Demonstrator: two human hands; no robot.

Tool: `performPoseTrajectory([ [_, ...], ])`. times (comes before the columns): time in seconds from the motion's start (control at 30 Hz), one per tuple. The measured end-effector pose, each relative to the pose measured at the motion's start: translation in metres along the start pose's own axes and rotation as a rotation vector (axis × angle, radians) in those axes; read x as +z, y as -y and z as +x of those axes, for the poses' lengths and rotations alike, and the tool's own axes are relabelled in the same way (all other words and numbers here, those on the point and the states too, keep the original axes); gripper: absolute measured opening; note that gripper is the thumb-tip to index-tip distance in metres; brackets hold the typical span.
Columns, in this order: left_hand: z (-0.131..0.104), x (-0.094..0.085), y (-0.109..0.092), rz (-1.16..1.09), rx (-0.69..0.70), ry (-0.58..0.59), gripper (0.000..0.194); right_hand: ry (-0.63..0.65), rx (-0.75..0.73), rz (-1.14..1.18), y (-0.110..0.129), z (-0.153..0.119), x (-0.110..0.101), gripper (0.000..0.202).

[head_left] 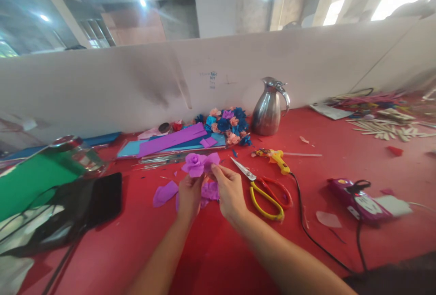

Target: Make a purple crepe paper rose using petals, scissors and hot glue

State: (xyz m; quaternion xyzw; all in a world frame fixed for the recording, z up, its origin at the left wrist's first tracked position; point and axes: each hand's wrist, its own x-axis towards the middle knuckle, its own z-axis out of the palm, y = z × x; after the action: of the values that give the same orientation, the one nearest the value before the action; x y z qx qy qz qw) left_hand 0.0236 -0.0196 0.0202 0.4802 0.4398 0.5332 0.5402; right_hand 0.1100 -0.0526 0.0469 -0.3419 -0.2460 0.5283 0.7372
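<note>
Above the red table, my left hand (190,195) is closed under a purple paper flower (195,164), gripping it from below; its stem end is hidden by the fingers. Between the thumb and fingers of my right hand (231,190) is a purple paper petal (212,160), held against the flower's right side. Loose purple petals (165,194) lie on the table beneath and left of my hands. Scissors (262,190) with one yellow and one red handle rest just right of my right hand. Behind them is a yellow glue gun (279,161) with a glue stick in its back.
Finished paper flowers (227,125) are heaped beside a steel jug (267,109) near the white partition. Purple paper strips (172,140) lie left of them. A purple power strip (361,202) and cords occupy the right; a black bag (102,202) and glass jar (85,156) the left.
</note>
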Motion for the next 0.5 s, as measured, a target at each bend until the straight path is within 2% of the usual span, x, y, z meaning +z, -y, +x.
performPoseTrajectory([
  [0.5,-0.0001,-0.0037,0.0011,0.163,0.103,-0.079,0.026,0.02,0.021,0.012,-0.0005,-0.007,0.0066,0.028],
])
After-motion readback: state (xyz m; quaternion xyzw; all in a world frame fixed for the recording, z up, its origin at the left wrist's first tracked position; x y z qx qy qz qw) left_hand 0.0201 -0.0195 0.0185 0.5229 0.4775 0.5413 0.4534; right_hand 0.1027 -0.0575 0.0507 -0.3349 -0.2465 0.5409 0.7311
